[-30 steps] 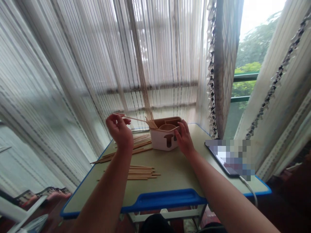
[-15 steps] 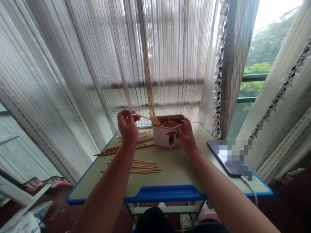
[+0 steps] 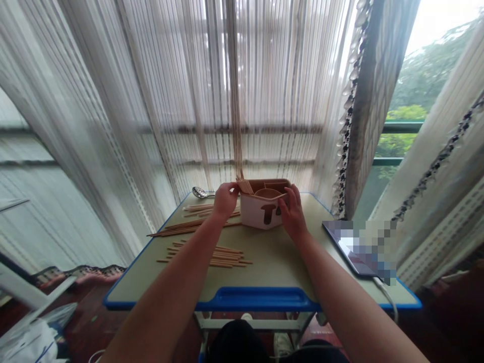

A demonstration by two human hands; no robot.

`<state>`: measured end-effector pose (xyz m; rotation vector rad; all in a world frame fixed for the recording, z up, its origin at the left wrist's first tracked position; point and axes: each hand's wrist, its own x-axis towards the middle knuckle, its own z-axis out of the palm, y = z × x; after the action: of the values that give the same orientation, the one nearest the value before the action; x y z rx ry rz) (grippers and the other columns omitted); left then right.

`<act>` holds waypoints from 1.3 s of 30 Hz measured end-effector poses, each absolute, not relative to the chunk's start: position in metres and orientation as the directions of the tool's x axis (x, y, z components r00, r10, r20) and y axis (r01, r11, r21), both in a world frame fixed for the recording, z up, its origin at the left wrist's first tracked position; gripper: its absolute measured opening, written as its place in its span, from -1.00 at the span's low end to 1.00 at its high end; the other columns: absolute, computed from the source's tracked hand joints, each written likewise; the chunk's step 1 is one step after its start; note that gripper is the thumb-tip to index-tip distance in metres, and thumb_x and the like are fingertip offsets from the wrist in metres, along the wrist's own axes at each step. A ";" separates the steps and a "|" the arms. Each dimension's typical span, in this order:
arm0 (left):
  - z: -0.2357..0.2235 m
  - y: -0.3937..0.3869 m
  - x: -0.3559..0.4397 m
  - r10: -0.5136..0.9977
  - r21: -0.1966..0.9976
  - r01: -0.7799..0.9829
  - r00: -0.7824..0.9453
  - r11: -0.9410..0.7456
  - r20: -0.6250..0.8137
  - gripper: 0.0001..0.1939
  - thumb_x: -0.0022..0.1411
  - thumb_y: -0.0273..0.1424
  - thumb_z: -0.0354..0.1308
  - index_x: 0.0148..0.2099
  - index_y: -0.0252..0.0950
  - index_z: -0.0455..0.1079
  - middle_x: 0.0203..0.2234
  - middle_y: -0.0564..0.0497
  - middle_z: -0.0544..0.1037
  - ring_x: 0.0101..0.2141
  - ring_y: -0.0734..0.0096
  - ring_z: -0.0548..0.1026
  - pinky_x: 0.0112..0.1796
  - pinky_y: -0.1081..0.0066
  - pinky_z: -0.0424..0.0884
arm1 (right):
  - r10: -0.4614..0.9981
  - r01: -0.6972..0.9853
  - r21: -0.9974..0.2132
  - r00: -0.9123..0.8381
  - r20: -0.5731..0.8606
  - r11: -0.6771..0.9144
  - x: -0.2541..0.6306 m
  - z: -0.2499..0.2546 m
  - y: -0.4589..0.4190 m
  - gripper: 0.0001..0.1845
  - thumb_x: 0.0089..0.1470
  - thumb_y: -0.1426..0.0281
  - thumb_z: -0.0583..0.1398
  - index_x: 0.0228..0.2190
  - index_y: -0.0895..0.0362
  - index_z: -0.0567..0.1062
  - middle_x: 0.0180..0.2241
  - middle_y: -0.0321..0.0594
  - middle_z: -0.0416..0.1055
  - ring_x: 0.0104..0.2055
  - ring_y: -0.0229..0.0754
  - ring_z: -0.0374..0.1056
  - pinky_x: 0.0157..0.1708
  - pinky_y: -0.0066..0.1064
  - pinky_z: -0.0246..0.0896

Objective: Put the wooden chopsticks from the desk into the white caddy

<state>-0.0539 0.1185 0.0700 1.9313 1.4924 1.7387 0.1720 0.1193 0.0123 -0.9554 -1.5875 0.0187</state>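
**Desk, seen from above.** The left hand (image 3: 226,199) sits at the near-left corner of a utensil caddy (image 3: 260,213), fingers loosely bunched and curved downward. A slender steel spoon (image 3: 200,192) with a shiny oval bowl lies beyond it, its thin handle running toward the hand. Whether the hand grips that handle cannot be told from this view.

The right hand (image 3: 293,212) rests on the caddy's right side, partly open, with fingers curled around the corner and touching the wall.

The caddy stands upright on the desk between both hands. It is a squarish, rounded-corner box with a smooth white outer wall, a brown mushroom print and a brown inner divider forming several compartments. One compartment is round. Flat wooden utensil ends (image 3: 245,187) protrude at its left.

Thin, straight wooden chopsticks lie in two loose groups: one bundle (image 3: 196,225) just left of the caddy, and another (image 3: 206,257) nearer the person, well apart from both hands.

The desk (image 3: 264,262) has a matte olive-green top, a blue edge band and a moulded blue plastic lip (image 3: 260,298). A tablet (image 3: 340,242), its screen pixelated, lies at right with a white cable (image 3: 386,294). Pale string curtains (image 3: 170,101) hang behind.
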 end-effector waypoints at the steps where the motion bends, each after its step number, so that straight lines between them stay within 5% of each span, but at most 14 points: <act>1: 0.070 0.115 -0.054 0.703 0.623 0.625 -0.161 -0.470 0.692 -0.84 0.14 -0.40 0.10 -0.24 -0.34 0.45 -0.34 -0.07 0.53 -0.42 0.43 0.46 -0.29 0.39 0.39 | 0.575 0.557 -0.505 0.061 0.816 0.659 0.172 0.012 0.119 -0.52 0.18 0.17 0.00 0.10 0.06 0.21 0.26 -0.10 -0.07 0.31 -0.12 -0.13 0.25 -0.12 -0.14; 6: 0.079 0.079 -0.061 0.740 0.455 0.846 -0.114 -0.278 0.663 -0.67 0.14 -0.42 0.08 -0.02 -0.35 0.34 -0.24 -0.14 0.50 -0.28 0.33 0.46 -0.24 0.35 0.36 | 0.575 0.558 -0.504 0.059 0.816 0.659 0.173 0.013 0.118 -0.51 0.19 0.16 0.00 0.11 0.04 0.20 0.27 -0.11 -0.08 0.31 -0.11 -0.14 0.25 -0.10 -0.13; 9: 0.084 0.059 -0.067 0.937 0.270 0.918 0.217 -0.292 0.274 -0.76 0.13 -0.31 0.06 -0.19 -0.31 0.43 -0.34 -0.07 0.54 -0.32 0.32 0.47 -0.30 0.39 0.34 | 0.579 0.554 -0.508 0.056 0.814 0.660 0.173 0.013 0.118 -0.51 0.19 0.16 -0.01 0.11 0.04 0.20 0.27 -0.11 -0.08 0.31 -0.12 -0.15 0.25 -0.10 -0.14; 13: 0.084 0.048 -0.065 0.839 0.127 0.889 0.458 -0.440 -0.294 -0.69 -0.03 -0.26 0.20 -0.20 -0.26 0.49 -0.33 0.00 0.57 -0.38 0.36 0.46 -0.37 0.45 0.31 | 0.577 0.553 -0.507 0.056 0.815 0.661 0.173 0.013 0.118 -0.51 0.19 0.16 -0.01 0.10 0.06 0.20 0.27 -0.10 -0.07 0.31 -0.13 -0.15 0.25 -0.11 -0.13; 18: 0.079 0.045 -0.051 0.752 0.021 0.878 0.422 -0.478 -0.506 -0.70 -0.09 -0.36 0.19 -0.24 -0.29 0.54 -0.39 -0.02 0.58 -0.45 0.36 0.44 -0.43 0.43 0.30 | 0.573 0.546 -0.506 0.058 0.818 0.667 0.173 0.013 0.118 -0.52 0.18 0.16 0.00 0.10 0.04 0.20 0.26 -0.11 -0.06 0.31 -0.12 -0.14 0.25 -0.09 -0.13; 27: 0.078 0.049 -0.054 0.796 0.115 0.870 0.486 -0.479 -0.362 -0.77 0.00 -0.38 0.12 -0.25 -0.25 0.52 -0.39 0.02 0.57 -0.41 0.40 0.45 -0.41 0.47 0.26 | 0.583 0.545 -0.515 0.056 0.810 0.662 0.173 0.014 0.118 -0.52 0.18 0.17 0.01 0.09 0.06 0.21 0.27 -0.09 -0.07 0.31 -0.13 -0.13 0.25 -0.11 -0.13; 32: 0.090 0.046 -0.059 0.800 0.419 0.717 0.599 -0.557 0.037 -0.78 0.13 -0.30 0.08 -0.24 -0.27 0.47 -0.38 0.04 0.53 -0.37 0.47 0.42 -0.36 0.50 0.28 | 0.589 0.541 -0.522 0.060 0.806 0.660 0.172 0.015 0.116 -0.51 0.17 0.17 0.01 0.09 0.07 0.21 0.27 -0.08 -0.07 0.31 -0.11 -0.13 0.25 -0.11 -0.13; 36: 0.103 0.040 -0.056 0.811 0.713 0.390 0.345 -0.582 0.473 -0.75 0.14 -0.22 0.10 -0.23 -0.30 0.40 -0.40 0.01 0.48 -0.43 0.52 0.39 -0.41 0.50 0.30 | 0.592 0.536 -0.528 0.065 0.803 0.658 0.172 0.013 0.119 -0.51 0.17 0.17 0.02 0.09 0.07 0.22 0.27 -0.09 -0.08 0.30 -0.11 -0.12 0.25 -0.13 -0.12; 39: 0.112 0.038 -0.055 0.768 0.768 0.016 0.017 -0.641 0.641 -0.75 0.09 -0.20 0.17 -0.26 -0.26 0.32 -0.41 0.05 0.47 -0.53 0.58 0.38 -0.49 0.50 0.32 | 0.586 0.534 -0.526 0.069 0.807 0.662 0.173 0.011 0.122 -0.51 0.16 0.16 0.02 0.09 0.06 0.22 0.27 -0.10 -0.08 0.30 -0.09 -0.10 0.24 -0.11 -0.10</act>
<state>-0.0547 0.0379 0.1117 1.7229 0.8034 1.6820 0.1728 0.1218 0.0113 -0.9498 -1.5779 0.0502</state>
